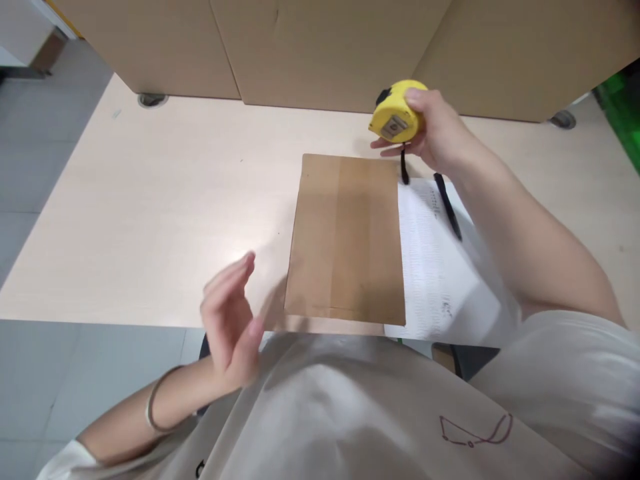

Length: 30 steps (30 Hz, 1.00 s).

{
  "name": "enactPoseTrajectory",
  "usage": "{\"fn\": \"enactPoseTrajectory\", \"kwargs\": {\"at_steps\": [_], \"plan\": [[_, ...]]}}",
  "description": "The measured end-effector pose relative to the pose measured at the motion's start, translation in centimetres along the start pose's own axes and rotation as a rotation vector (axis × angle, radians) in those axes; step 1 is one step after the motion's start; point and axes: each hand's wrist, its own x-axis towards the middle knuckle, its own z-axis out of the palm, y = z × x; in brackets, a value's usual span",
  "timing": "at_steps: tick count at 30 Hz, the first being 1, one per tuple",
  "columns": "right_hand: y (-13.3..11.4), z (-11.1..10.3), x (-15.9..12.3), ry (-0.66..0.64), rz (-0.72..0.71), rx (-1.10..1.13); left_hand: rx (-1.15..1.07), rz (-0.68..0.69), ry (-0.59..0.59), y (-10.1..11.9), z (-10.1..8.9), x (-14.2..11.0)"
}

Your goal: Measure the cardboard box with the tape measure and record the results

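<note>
My right hand (431, 130) grips a yellow tape measure (400, 110) with a black wrist strap hanging down, held above the far right corner of a flat brown cardboard piece (345, 240). No blade can be seen drawn out of the case. The cardboard lies on the table and overlaps the left side of a white printed sheet (430, 280). On that sheet rests a black pen (449, 207), close under my right forearm. My left hand (233, 320) is raised near the table's front edge, left of the cardboard, with thumb and fingers apart and nothing between them.
The pale wooden table (150, 220) runs wide to both sides. Tall brown cardboard panels (330, 53) stand along its back edge. Two round cable holes sit near the back corners, the left grommet (153, 100) plainly visible. Grey floor tiles (75, 380) show at the left.
</note>
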Motion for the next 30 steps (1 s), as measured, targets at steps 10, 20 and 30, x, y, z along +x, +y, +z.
{"fn": "enactPoseTrajectory", "kwargs": {"at_steps": [10,20,30], "plan": [[1.1,1.1,-0.9,0.022,0.203,0.052,0.176,-0.299,-0.465,0.1,-1.0,-4.7],[0.0,-0.9,-4.8,0.175,0.093,0.028,-0.159,-0.337,0.011,-2.7,2.8,1.0],[-1.8,-1.6,-15.8,0.289,0.067,0.082,-0.218,-0.643,-0.204,-9.9,2.2,17.8]]}}
